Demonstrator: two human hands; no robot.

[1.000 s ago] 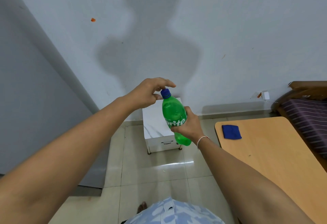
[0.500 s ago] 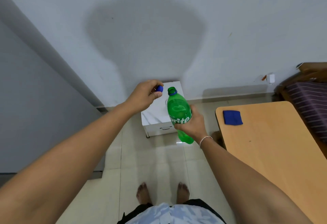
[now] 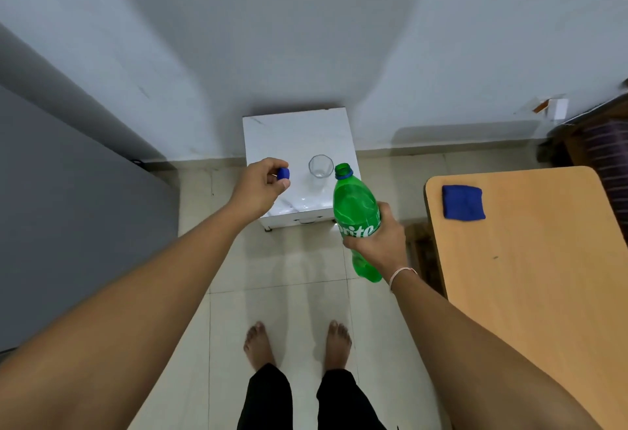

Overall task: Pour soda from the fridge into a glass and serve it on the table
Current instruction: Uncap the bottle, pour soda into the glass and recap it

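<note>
Two hands are up in front of us, both busy. Our right hand (image 3: pixel 377 241) is wrapped around the label of the bottle (image 3: pixel 356 212), green, tilted a little with its open mouth leaning away from us and to the left. Our left hand (image 3: pixel 260 188) pinches the cap (image 3: pixel 283 173), blue, between thumb and fingertips, fingers curled in tight around it. Between the two hands, just beyond them, we see the glass (image 3: pixel 320 166), clear, upright and looking empty, standing on the stand (image 3: pixel 292 134), a small white marble-look one set against the wall. The bottle's mouth sits just right of the glass rim, close but apart from it. The cap hangs just left of the glass, above the stand's top. Off to the right of our right hand lies the table (image 3: pixel 530 270), wooden, with a cloth (image 3: pixel 463 202), blue and folded, near its far corner. Below the hands, we see bare feet (image 3: pixel 260 344) on pale floor tiles. A thin band rings our right wrist.
</note>
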